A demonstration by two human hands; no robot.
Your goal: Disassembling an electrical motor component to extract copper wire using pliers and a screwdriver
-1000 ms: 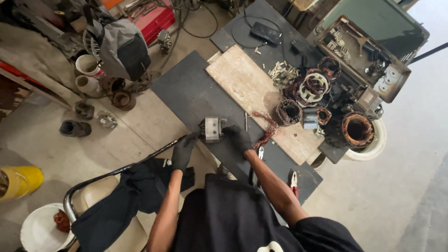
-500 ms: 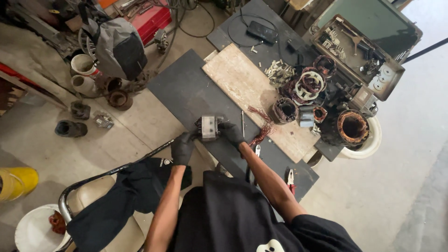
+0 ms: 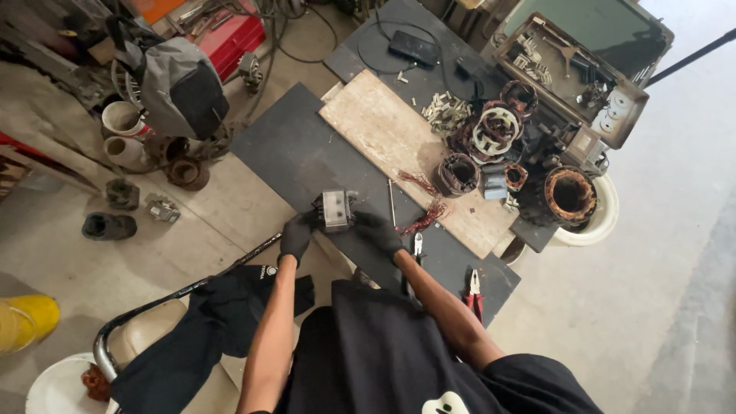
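Both my hands wear black gloves and grip a small grey metal motor part [image 3: 336, 208] over the near edge of a dark mat [image 3: 291, 153]. My left hand [image 3: 297, 236] holds its left side, my right hand [image 3: 377, 230] its right side. A thin metal rod [image 3: 392, 202] and loose copper wire [image 3: 424, 219] lie just right of my right hand. Red-handled pliers [image 3: 473, 288] and another hand tool [image 3: 417, 245] rest on the mat near my right forearm.
A worn wooden board [image 3: 399, 146] carries several motor stators with copper windings [image 3: 498, 130]. An open toolbox [image 3: 575, 69] sits far right, a white bucket [image 3: 598, 222] below it. Grey bag [image 3: 180, 84], cups [image 3: 123, 119], yellow container [image 3: 27, 322] and chair with black cloth [image 3: 215, 322] lie left.
The view has shifted slightly; my hands stay on the grey part, which sits a little lower and closer to me than before.
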